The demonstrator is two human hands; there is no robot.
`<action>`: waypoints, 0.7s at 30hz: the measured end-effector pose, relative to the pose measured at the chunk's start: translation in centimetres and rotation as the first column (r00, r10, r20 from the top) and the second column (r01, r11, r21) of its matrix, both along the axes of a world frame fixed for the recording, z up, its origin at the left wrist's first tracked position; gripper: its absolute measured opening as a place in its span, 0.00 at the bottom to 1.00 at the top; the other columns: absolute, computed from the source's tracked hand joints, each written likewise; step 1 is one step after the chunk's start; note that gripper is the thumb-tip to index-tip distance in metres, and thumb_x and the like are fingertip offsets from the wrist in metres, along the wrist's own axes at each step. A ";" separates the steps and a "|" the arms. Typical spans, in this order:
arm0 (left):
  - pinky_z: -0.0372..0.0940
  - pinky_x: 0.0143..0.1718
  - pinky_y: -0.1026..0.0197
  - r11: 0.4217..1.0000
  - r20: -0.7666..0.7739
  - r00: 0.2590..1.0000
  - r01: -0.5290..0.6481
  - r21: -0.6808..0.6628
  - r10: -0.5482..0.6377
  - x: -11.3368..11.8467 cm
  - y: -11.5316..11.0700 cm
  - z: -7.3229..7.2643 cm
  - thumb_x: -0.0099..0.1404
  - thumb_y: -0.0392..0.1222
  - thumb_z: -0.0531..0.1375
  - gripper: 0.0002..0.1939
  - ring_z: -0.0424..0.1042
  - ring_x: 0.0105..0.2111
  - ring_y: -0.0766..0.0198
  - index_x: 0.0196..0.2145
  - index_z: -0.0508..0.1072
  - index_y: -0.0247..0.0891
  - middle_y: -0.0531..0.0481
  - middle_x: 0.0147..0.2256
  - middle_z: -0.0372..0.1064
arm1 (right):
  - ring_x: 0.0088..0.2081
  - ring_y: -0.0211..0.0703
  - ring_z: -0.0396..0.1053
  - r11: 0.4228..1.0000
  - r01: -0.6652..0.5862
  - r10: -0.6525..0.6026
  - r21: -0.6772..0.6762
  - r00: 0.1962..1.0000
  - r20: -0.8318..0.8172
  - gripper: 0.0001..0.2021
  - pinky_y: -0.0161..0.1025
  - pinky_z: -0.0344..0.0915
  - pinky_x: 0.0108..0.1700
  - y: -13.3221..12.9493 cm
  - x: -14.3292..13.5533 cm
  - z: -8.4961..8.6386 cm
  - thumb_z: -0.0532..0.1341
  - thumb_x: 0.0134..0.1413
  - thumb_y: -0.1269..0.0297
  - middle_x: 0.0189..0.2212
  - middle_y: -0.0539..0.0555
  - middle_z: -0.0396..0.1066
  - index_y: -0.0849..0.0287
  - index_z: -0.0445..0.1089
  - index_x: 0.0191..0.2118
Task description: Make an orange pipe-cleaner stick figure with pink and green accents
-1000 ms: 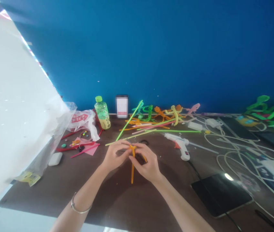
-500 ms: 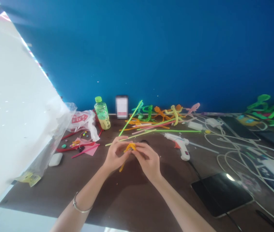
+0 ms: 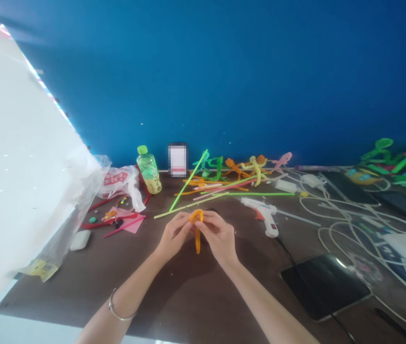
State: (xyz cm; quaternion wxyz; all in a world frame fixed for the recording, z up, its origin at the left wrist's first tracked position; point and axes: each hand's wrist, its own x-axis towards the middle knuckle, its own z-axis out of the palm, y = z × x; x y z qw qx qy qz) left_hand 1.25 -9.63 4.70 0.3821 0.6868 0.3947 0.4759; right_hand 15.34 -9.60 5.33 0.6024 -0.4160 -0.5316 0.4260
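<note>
You've got your left hand and right hand both in a pinching grip on that looped orange pipe cleaner, lol.

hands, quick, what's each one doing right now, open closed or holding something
Left hand: closed, pinching the bent orange pipe cleaner.
Right hand: closed, pinching the same orange pipe cleaner.

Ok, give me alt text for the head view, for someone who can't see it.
The left hand and right hand hold a looped orange pipe cleaner above a dark desk. Behind them, a bottle and colourful figures line a blue wall; to the right are a glue gun and a tablet.
</note>
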 end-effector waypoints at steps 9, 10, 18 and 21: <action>0.57 0.47 0.54 0.998 -0.089 0.995 -0.045 0.045 0.049 0.5 -0.5 -0.3 0.65 0.45 0.48 0.20 0.63 0.42 0.59 0.52 0.64 0.41 0.43 0.41 0.67 | 0.35 0.43 0.69 1.000 -0.012 0.012 -0.009 1.000 0.011 0.06 0.38 0.67 0.38 0.0 0.1 0.4 0.64 0.43 0.62 0.31 0.54 0.71 0.59 0.72 0.26; 0.57 0.47 0.54 0.997 -0.089 0.994 -0.053 0.048 0.057 0.5 -0.5 -0.3 0.64 0.45 0.48 0.20 0.63 0.42 0.59 0.53 0.64 0.42 0.44 0.41 0.67 | 0.35 0.43 0.69 1.000 -0.015 0.015 -0.006 1.000 0.008 0.06 0.38 0.67 0.38 0.0 0.1 0.4 0.64 0.43 0.62 0.31 0.53 0.71 0.59 0.71 0.26; 0.52 0.17 0.69 0.921 0.231 0.973 0.068 -0.384 0.025 1.3 -0.9 -0.5 0.61 0.51 0.51 0.26 0.54 0.17 0.73 0.55 0.61 0.40 0.53 0.23 0.60 | 0.30 0.40 0.69 0.996 -0.038 0.023 -0.084 0.984 -0.175 0.13 0.37 0.68 0.34 0.1 0.0 0.1 0.68 0.37 0.62 0.27 0.50 0.68 0.58 0.63 0.27; 0.44 0.15 0.69 0.880 0.365 0.928 0.111 -0.461 0.075 1.3 -0.8 -0.3 0.59 0.51 0.55 0.25 0.48 0.16 0.76 0.52 0.64 0.39 0.54 0.21 0.56 | 0.32 0.40 0.70 0.995 -0.080 0.065 -0.059 0.973 -0.222 0.14 0.38 0.68 0.36 0.2 0.0 0.3 0.67 0.38 0.62 0.29 0.50 0.69 0.57 0.63 0.32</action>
